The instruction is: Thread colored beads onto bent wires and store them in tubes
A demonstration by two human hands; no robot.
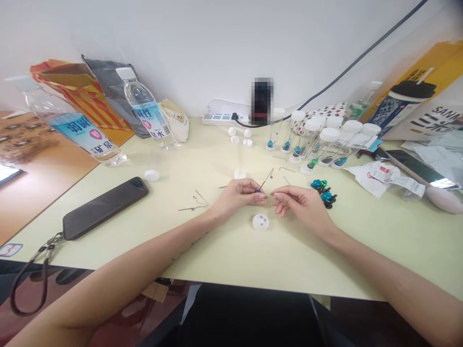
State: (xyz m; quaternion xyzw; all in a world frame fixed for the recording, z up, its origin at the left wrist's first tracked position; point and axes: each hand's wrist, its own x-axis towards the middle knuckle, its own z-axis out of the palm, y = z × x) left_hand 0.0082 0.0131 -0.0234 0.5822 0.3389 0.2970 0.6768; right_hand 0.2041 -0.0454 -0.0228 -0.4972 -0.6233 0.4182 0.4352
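Note:
My left hand (pixel 241 196) is pinched on a thin bent metal wire (pixel 267 178) with a small dark blue piece at its lower end. The wire slants up and to the right. Just right of it, my right hand (pixel 297 202) has thumb and forefinger brought together; what they hold, if anything, is too small to make out. A white round cap (pixel 260 222) with small dark round bits inside lies below the hands. Beside my right hand sits a pile of blue, green and black parts (pixel 324 193). More bent wires (pixel 195 202) lie left of my left hand.
Several clear tubes with white caps (pixel 318 140) stand at the back right, coloured parts inside. A phone (pixel 106 207) and water bottles (pixel 148 111) are on the left. A power strip (pixel 224 117) runs along the wall. Crumpled paper (pixel 379 178) lies on the right.

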